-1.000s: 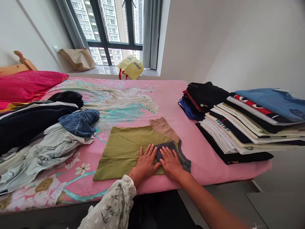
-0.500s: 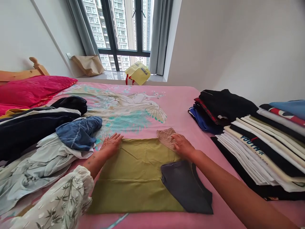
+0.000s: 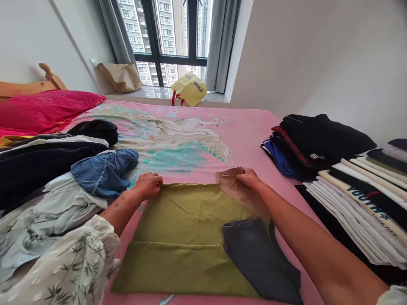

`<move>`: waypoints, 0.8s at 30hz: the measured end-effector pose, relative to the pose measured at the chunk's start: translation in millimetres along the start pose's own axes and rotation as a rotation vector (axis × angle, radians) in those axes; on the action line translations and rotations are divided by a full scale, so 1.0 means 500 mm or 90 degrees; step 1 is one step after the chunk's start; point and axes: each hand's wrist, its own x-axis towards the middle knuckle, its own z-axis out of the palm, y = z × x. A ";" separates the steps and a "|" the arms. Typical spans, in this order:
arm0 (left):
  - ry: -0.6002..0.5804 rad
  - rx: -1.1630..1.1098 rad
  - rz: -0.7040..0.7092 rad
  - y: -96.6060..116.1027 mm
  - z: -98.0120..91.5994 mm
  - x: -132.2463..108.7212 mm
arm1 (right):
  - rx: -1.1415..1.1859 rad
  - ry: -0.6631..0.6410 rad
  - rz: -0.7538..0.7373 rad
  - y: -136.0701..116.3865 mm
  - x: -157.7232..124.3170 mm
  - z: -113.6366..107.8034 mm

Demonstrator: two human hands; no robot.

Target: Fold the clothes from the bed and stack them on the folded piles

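An olive-green T-shirt lies flat on the bed in front of me, partly folded, with a crease running across it. One sleeve section is dark grey and sits at the near right; a brown section shows at the far right. My left hand is closed on the far left corner of the shirt, its fingertips partly hidden. At the far right, my right hand pinches the edge of the brown section.
Loose clothes lie heaped at left, with a blue denim piece on top. Folded clothes are stacked at right, beside a pile topped with a black garment. A red pillow and a yellow bag are farther back.
Both hands were lying flat with fingers outstretched; now they have closed on the shirt's far edge. The brown section is slightly lifted and more of it shows. The view has shifted a little.
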 end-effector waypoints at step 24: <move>0.185 -0.089 0.086 0.038 0.012 -0.423 | -0.225 -0.146 -0.255 0.034 -0.513 -0.094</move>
